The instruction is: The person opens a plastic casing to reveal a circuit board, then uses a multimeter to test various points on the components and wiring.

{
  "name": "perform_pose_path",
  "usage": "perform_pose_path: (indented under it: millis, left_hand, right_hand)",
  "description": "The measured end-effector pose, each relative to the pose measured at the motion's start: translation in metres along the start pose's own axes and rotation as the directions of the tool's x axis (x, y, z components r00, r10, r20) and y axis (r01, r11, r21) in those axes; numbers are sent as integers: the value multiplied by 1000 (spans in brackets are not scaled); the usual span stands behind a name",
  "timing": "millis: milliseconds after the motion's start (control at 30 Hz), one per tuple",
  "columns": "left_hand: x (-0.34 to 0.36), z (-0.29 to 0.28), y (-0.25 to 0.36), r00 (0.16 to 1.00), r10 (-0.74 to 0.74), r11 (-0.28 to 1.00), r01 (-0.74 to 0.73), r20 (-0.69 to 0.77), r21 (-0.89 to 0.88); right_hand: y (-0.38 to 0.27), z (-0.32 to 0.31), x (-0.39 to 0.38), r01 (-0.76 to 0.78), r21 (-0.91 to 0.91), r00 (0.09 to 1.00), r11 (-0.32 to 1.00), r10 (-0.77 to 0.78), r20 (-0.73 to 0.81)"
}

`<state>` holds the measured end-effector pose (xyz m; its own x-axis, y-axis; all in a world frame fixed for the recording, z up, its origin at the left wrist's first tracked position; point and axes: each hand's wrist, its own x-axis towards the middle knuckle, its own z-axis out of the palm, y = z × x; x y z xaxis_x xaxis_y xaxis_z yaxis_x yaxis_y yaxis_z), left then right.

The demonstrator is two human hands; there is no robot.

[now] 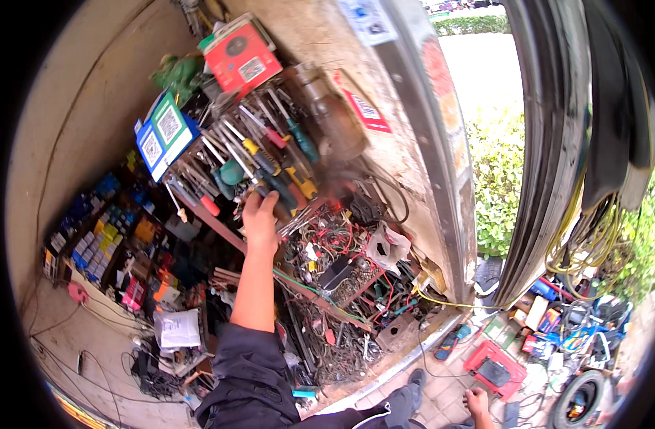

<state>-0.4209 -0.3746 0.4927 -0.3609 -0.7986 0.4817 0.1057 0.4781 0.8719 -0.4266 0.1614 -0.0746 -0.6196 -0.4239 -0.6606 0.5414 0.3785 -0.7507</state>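
Observation:
My left hand (pixel 259 218) reaches up to a rack crowded with screwdrivers and other hand tools. Its fingers close at the lower end of the tools, beside a dark handle (pixel 270 184); what sits between the fingertips is hidden. Near it hang a yellow-and-black screwdriver (pixel 302 184), a teal-handled screwdriver (pixel 303 143) and a red-handled tool (pixel 209 206). Low on the right, my right hand (pixel 476 402) hangs over the paved floor with its fingers curled, and no object shows in it.
Below the rack, a tray of tangled wires and small parts (pixel 334 275) holds a black box-shaped piece. Boxed goods (pixel 98 243) fill shelves at left. A metal door frame (pixel 434 143) rises at right. On the floor lie a red case (pixel 495 368) and a tyre (pixel 581 404).

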Motion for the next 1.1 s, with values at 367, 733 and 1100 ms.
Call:
perform_pose_path:
  millis: [367,733,1100]
  left_hand:
    - [-21,-45,13,971,-237,791,168,-42,-588]
    - [16,-65,11,995,-54,36,81,79,-996]
    - [-4,-60,33,969,-247,376,67,-30,-924]
  right_hand:
    - [-142,-90,-77,59,-91,971,994,-78,-226]
    - [-43,-188,-160,-78,-66,870,995,36,-492]
    - [-61,-160,-162,-157,-10,860,988,131,-492]
